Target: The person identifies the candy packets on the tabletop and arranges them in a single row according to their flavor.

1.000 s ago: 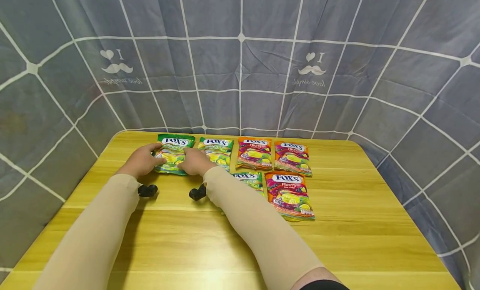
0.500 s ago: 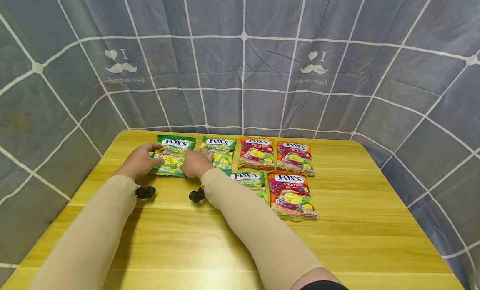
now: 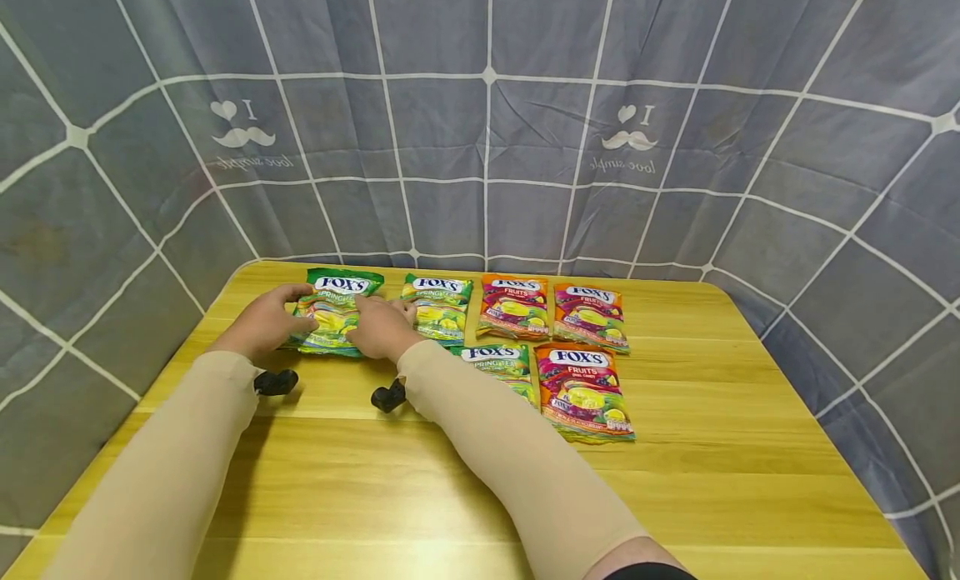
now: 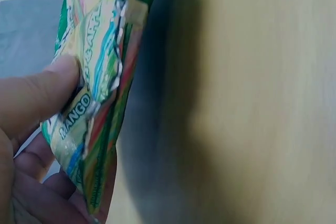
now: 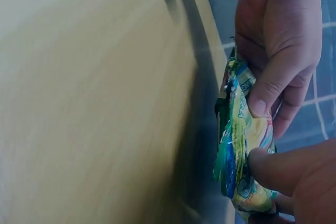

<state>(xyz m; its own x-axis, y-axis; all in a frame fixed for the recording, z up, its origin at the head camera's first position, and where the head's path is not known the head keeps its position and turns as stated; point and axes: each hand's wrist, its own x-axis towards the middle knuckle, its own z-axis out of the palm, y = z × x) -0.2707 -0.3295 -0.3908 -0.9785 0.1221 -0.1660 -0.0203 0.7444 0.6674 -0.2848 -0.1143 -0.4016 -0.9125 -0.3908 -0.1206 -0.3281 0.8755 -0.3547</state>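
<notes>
My left hand (image 3: 262, 320) and right hand (image 3: 384, 326) grip a green Fox's Spring Tea candy bag (image 3: 335, 309) at the back left of the table, one at each side. In the left wrist view, the left thumb (image 4: 65, 72) presses on the bag's printed front and the fingers curl behind it. Both thumbs lie on the front of the bag (image 5: 242, 145) in the right wrist view. Just right of my right hand lies a second green candy bag (image 3: 442, 312). A third green bag (image 3: 498, 362) is partly hidden behind my right forearm.
Two orange-and-red Fox's Fruits bags (image 3: 514, 307) lie in the back row, and another Fruits bag (image 3: 583, 392) lies in front. The wooden table (image 3: 712, 447) ends at a grey checked curtain (image 3: 540, 147) around its back and sides.
Both hands have shifted slightly left with the green candy bag, widening the gap to the neighbouring green bag. Earlier, the head view also shifted a little. The other bags keep their places.
</notes>
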